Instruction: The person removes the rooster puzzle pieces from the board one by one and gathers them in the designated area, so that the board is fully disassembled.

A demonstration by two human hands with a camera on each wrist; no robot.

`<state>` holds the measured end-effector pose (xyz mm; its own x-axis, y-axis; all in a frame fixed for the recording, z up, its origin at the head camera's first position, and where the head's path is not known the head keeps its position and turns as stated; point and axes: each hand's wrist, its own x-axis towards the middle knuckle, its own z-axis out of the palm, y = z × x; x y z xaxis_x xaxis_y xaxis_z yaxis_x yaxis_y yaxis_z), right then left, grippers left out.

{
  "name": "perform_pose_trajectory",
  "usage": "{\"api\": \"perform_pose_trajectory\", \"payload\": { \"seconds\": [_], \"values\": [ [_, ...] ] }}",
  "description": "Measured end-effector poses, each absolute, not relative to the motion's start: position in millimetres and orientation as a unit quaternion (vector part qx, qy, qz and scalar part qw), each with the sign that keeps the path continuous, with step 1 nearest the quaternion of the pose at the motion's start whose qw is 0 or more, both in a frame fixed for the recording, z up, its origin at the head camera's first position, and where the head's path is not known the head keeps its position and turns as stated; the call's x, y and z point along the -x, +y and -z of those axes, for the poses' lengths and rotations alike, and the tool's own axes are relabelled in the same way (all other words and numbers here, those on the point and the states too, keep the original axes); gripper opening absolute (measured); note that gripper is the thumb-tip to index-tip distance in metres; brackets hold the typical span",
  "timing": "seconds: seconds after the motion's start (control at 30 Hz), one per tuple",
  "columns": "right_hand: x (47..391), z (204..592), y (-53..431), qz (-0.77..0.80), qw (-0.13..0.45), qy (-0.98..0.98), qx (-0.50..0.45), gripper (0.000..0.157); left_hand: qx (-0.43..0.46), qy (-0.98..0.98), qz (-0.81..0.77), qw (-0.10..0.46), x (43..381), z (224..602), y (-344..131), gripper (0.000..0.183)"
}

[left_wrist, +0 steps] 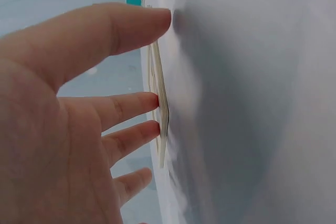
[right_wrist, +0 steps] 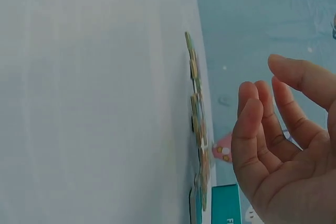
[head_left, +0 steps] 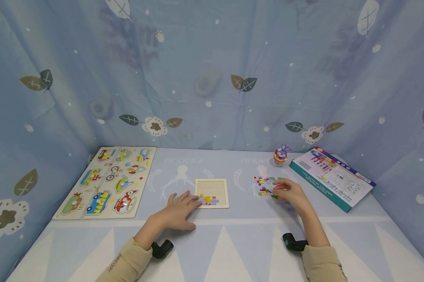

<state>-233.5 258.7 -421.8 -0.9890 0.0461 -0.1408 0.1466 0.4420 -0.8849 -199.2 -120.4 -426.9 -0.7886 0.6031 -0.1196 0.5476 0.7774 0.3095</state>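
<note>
My left hand [head_left: 178,212] lies spread at the left edge of a small square wooden puzzle tray [head_left: 227,192]. In the left wrist view its straight fingers touch the tray's side [left_wrist: 163,114], and the thumb is held apart. Purple and yellow jigsaw pieces [head_left: 208,200] lie along the tray's bottom edge. To the right, my right hand [head_left: 292,194] hovers over loose colourful jigsaw pieces [head_left: 264,191], hiding some of them. The right wrist view shows its fingers [right_wrist: 247,124] loosely bent above the row of pieces [right_wrist: 199,129], with nothing held between them and the thumb.
A large wooden vehicle puzzle board [head_left: 109,182] lies on the left. A purple-topped toy figure [head_left: 280,155] stands behind the loose pieces, and a flat teal-and-white box [head_left: 333,178] rests at the right. Patterned blue curtains [head_left: 212,78] enclose the table.
</note>
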Motion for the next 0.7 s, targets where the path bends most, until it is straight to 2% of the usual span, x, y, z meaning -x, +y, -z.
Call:
{"api": "perform_pose_trajectory", "payload": {
  "seconds": [0.7],
  "values": [
    [249, 422, 207, 0.559, 0.052, 0.827, 0.024, 0.037, -0.305, 0.934, -0.141, 0.123, 200, 425, -122, 0.067]
  ]
}}
